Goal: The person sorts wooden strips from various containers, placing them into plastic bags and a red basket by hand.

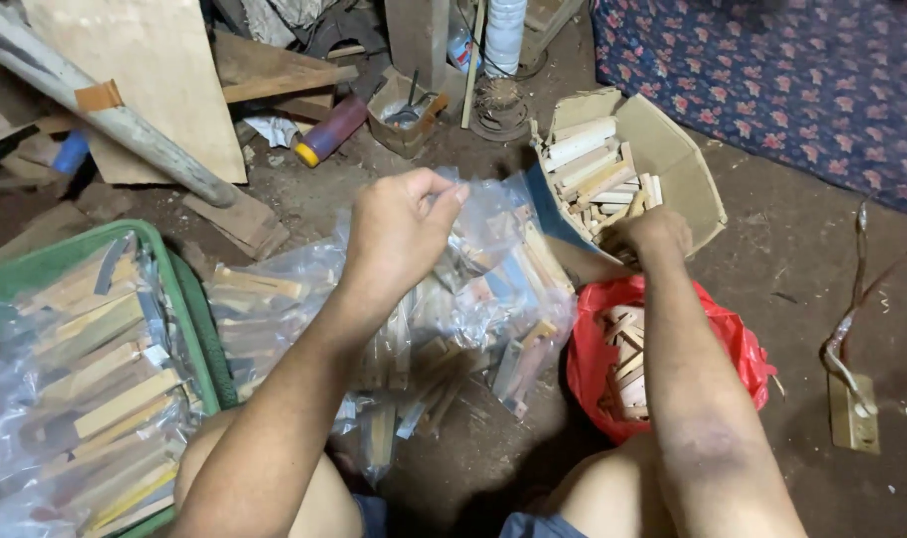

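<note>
Left hand [399, 234] pinches the clear plastic bag [473, 299] of wooden sticks — right hand [655, 234] closes on sticks in the cardboard box [673, 159].

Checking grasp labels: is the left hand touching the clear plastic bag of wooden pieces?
Touching. The head view shows the left hand pinching the clear plastic bag at its top edge.

Left hand [399, 234] pinches plastic bag [473, 289] — right hand [653, 234] in cardboard box [673, 149].
</note>
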